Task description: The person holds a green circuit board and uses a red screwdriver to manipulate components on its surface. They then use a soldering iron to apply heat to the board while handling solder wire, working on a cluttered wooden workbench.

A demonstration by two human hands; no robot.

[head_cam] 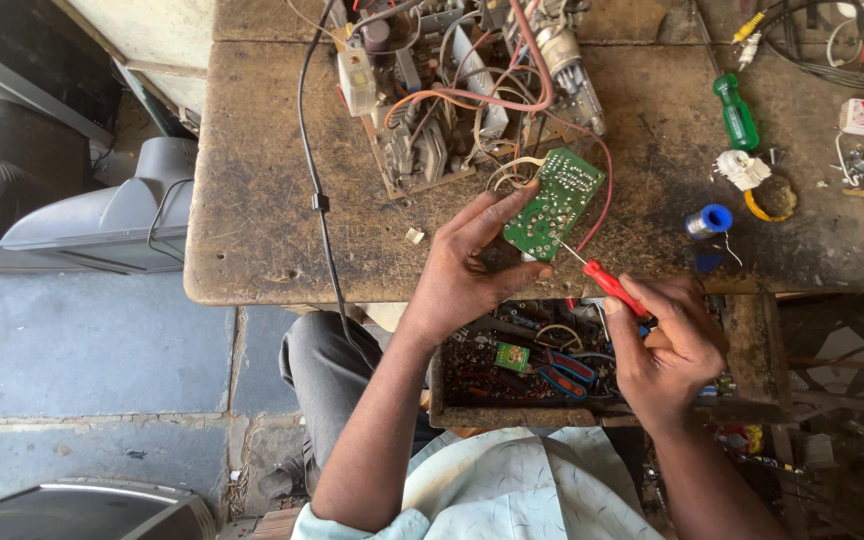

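Even, soft daylight, sharp focus throughout, faint shadows, slight wide-angle bending at the edges.

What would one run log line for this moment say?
left hand: holds green circuit board | right hand: holds red screwdriver, tip at board | below: open drawer of parts

A single head-worn camera looks steeply down from above the person's own chest, facing forward across a worn wooden workbench (pixel 252 200). The far edge of the bench lies at the top of the frame; the person's lap and pale shirt (pixel 512 490) fill the bottom centre. The view is close: both forearms enter from the bottom edge. The paved floor (pixel 82 350) appears at lower left. No second view is supplied, so no overlap exists.
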